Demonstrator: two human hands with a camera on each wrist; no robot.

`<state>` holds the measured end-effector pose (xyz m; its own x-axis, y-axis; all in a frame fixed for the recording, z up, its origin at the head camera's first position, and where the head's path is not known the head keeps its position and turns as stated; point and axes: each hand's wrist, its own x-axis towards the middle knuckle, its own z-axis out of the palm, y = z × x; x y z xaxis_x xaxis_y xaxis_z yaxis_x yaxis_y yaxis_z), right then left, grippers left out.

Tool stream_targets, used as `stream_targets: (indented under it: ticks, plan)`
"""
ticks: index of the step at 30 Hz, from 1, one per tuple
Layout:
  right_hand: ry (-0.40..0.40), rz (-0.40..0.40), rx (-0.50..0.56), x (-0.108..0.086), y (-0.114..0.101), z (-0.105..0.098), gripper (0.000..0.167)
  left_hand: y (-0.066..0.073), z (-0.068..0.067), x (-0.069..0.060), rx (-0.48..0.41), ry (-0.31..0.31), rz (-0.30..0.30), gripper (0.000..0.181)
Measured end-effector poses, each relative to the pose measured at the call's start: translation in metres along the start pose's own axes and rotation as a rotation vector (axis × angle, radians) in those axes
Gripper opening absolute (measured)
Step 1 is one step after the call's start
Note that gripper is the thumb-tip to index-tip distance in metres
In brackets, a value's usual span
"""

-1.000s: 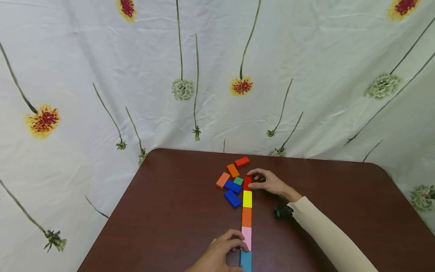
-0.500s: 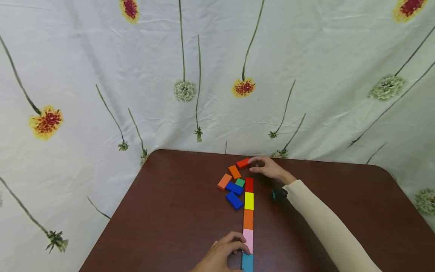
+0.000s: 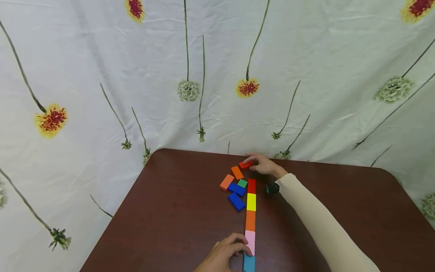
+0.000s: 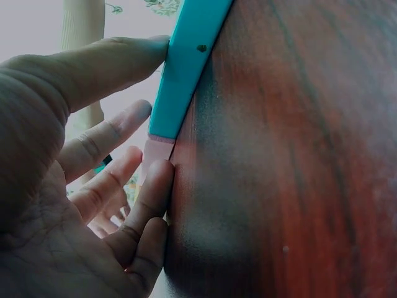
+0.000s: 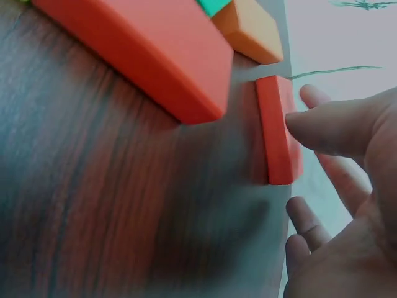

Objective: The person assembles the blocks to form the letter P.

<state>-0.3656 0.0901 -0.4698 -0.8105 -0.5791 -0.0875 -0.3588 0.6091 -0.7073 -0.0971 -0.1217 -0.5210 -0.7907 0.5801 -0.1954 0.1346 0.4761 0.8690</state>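
A straight row of flat coloured blocks runs away from me: a teal block (image 3: 249, 263), a pink block (image 3: 250, 241), an orange block (image 3: 250, 220), a yellow block (image 3: 251, 202) and a red block (image 3: 252, 186). My left hand (image 3: 222, 254) rests against the row's left side. Its thumb touches the teal block (image 4: 189, 68), and its other fingers lie by the pink block (image 4: 156, 151). At the table's far edge, my right hand (image 3: 265, 165) reaches over a loose red block (image 3: 245, 165). In the right wrist view its thumb and fingers are spread around that loose red block (image 5: 279, 133).
Left of the row's far end lie loose blocks: an orange block (image 3: 237, 172), a salmon block (image 3: 227, 182), a green block (image 3: 242, 183) and two blue blocks, one nearer (image 3: 236, 201). A flowered cloth (image 3: 217, 75) hangs behind the dark table (image 3: 170, 211).
My right hand has left the red block at the row's end and moved farther away, to the loose red block. My left hand stays by the teal and pink blocks.
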Motion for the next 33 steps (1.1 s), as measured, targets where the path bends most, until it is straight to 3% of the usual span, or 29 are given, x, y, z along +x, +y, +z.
stream_targets:
  ticks: [7,13,22,28,33]
  plan:
    - [0.021,0.04,-0.029,-0.004,0.006,0.002,0.027,-0.013,0.004,0.007,-0.01,-0.01,-0.026,0.039]
    - [0.069,0.05,-0.028,-0.01,0.012,0.001,0.02,-0.017,0.005,0.007,0.002,0.006,-0.003,0.038]
    - [0.161,0.016,-0.07,-0.023,0.026,-0.002,0.021,0.004,-0.003,-0.001,0.0,-0.003,-0.01,0.037]
    - [0.181,0.002,-0.013,-0.044,0.036,-0.009,0.021,0.019,-0.008,-0.006,0.012,-0.008,-0.002,0.037]
    - [0.16,-0.049,0.048,-0.065,0.049,-0.015,0.021,0.021,-0.007,-0.006,0.028,-0.007,-0.013,0.037]
